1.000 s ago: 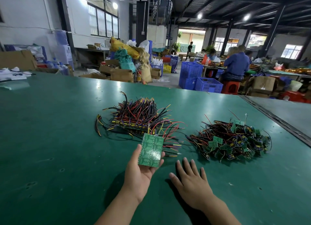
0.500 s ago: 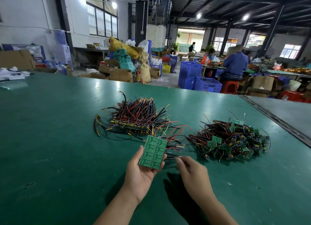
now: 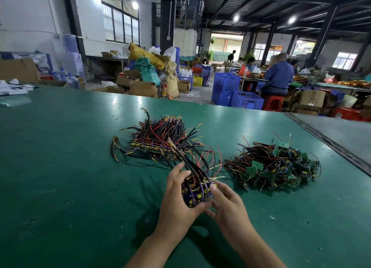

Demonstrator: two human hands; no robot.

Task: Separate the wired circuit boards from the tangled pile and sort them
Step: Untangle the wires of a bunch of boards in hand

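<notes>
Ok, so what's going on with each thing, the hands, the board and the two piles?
left hand, grips the wired board from its left side.
right hand, pinches the board's right edge.
wired board, held up off the table, parts side showing, wires reaching to the left pile.
left pile, tangled heap lying on the table.
right pile, separate heap, untouched.

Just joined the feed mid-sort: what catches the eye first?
The left hand and right hand hold a wired board bristling with wires, centre foreground. Beyond it on the green table lie two tangles: a wire-heavy pile at left, a pile of small green boards at right.
</notes>
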